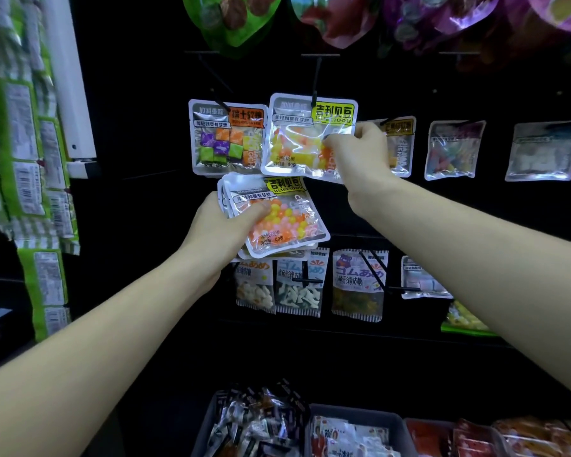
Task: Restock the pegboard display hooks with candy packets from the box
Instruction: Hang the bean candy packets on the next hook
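My right hand pinches the right edge of a clear jelly-bean packet with a yellow label. The packet's top sits at a black hook on the dark pegboard. My left hand grips a small stack of the same jelly-bean packets just below, thumb across the top one. To the left hangs a packet of square chews on its own hook.
More clear packets hang to the right, and gummy packets fill the row beneath. Large pouches hang overhead. Grey bins of snack packs stand at the bottom. Green packs and a white post flank the left.
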Demonstrator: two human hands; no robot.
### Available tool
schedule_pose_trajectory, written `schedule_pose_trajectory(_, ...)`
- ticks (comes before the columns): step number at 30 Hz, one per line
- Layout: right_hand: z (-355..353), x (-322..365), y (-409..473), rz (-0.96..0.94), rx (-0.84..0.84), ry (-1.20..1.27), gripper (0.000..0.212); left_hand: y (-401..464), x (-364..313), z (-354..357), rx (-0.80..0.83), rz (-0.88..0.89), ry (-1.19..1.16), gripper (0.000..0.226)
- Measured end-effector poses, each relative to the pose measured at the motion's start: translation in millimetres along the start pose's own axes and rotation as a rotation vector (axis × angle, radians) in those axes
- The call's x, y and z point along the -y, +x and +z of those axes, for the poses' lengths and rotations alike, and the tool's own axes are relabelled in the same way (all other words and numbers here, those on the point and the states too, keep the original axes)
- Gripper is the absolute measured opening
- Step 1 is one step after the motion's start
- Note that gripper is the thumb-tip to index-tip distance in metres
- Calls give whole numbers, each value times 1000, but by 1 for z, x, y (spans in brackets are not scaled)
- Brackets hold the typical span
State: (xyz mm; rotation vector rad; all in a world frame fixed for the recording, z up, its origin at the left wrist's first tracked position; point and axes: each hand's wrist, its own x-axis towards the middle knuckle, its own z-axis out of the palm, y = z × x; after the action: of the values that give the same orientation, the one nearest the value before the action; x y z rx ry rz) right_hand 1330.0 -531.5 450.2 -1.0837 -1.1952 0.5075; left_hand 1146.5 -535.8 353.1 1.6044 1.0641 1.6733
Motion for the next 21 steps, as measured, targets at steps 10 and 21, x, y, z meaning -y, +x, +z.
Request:
schedule_pose_trajectory(10, 20, -28, 59, 37, -24, -88, 20, 4, 28, 2, 57, -79, 70, 20)
schedule_pose_trajectory(21, 35, -55, 76, 84, -117, -178, 64, 5, 39, 6, 119, -123, 41, 45)
